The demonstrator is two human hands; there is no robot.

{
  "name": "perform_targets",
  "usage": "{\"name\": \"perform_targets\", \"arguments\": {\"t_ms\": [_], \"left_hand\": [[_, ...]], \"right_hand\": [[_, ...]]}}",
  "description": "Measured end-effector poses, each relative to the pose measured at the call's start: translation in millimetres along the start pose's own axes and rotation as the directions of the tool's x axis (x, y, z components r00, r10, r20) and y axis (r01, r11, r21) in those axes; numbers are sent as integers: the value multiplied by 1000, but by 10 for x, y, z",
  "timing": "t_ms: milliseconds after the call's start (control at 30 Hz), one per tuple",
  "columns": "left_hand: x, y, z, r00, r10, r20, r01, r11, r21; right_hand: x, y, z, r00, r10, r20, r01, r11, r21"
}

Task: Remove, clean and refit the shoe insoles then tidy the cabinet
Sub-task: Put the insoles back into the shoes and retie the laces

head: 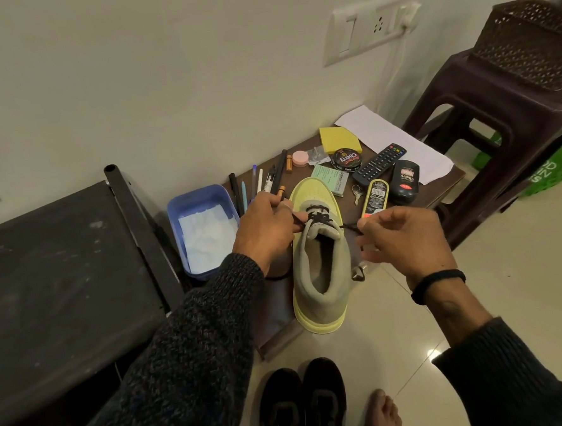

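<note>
One end of the black lace (319, 217) is pinched in the grip of the left hand (267, 226), and the other end appears to be pinched in the grip of the right hand (403, 238), both drawn outward from the eyelets. The grey and yellow shoe (316, 270) is stood on the brown tabletop (442, 183), toe toward the wall, just beside a blue tub (201, 231). Whether an insole lies inside cannot be told. The lacing is judged to be the step in hand. Next, even tension on both ends is called for. A black pair (301, 406) is left on the floor.
</note>
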State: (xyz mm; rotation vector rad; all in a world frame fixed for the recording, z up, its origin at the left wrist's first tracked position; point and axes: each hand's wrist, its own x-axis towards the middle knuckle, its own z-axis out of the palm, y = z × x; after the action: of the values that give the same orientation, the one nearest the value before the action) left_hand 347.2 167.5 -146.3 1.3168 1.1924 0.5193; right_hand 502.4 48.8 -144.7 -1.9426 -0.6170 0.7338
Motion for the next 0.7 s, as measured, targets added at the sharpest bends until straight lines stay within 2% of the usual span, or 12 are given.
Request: {"name": "perform_targets", "arguments": {"t_ms": [67, 133, 267, 500, 567, 633, 700], "left_hand": [[-23, 35, -15, 998, -55, 7, 55, 997, -57], [-54, 63, -25, 995, -96, 41, 101, 985, -139], [-85, 81, -70, 993, -104, 51, 111, 976, -186], [-113, 66, -165, 989, -151, 10, 147, 948, -283], [-103, 75, -172, 993, -92, -71, 69, 959, -275], [-109, 98, -189, 981, 66, -182, -94, 984, -149], [-155, 123, -222, 939, 240, -247, -253, 967, -23]], "right_hand": [[25, 15, -19, 996, -21, -84, 27, 997, 76], [55, 42, -46, 988, -43, -146, 53, 997, 63], [102, 82, -102, 989, -37, -142, 30, 998, -52], [180, 138, -218, 981, 13, -194, -18, 1000, -22], [198, 138, -293, 972, 32, -231, -24, 999, 38], [157, 96, -358, 967, 45, -253, -2, 986, 168], [56, 17, -398, 963, 31, -269, 50, 956, 290]]}}
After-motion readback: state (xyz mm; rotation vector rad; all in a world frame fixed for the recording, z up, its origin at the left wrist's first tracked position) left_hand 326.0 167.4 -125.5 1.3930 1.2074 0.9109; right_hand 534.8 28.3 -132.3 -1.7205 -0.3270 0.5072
